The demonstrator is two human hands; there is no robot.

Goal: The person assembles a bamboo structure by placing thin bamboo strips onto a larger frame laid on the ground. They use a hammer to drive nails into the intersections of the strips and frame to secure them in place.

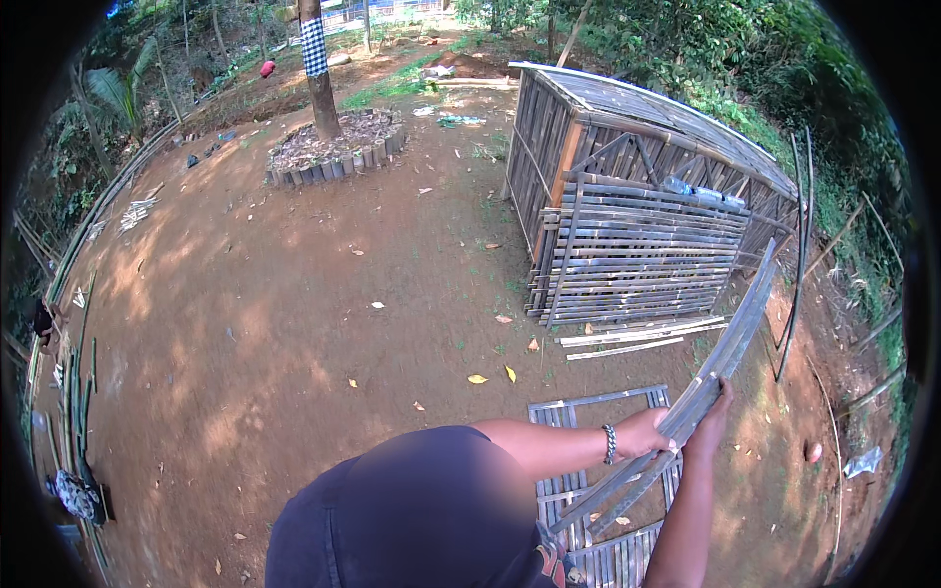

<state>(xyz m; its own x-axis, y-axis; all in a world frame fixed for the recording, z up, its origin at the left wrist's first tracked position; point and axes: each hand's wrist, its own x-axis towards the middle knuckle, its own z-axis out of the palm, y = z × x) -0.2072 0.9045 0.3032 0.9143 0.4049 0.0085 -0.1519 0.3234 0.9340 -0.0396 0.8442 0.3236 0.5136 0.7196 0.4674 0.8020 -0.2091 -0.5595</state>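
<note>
Several long grey split-bamboo slats (730,338) run on a slant from beside the shed down past my arms, their near ends spreading apart. My left hand (645,433), with a chain bracelet at its wrist, is closed around the slats from the left. On their right side, a little higher up, my right hand (714,416) grips the same slats; some of its fingers are hidden. Below the slats, on the ground, lies a slatted bamboo frame (600,400), partly covered by my arms. Dark navy cloth (343,510), blurred in part, hides the lower middle.
A bamboo shed (627,108) stands ahead, with a slatted panel (647,260) leaning on it and clear plastic bottles (701,191) on top. Pale strips (627,345) lie before it. Upright poles (799,255) stand at right. A ringed tree (321,98) is farther off; poles (74,412) line the left.
</note>
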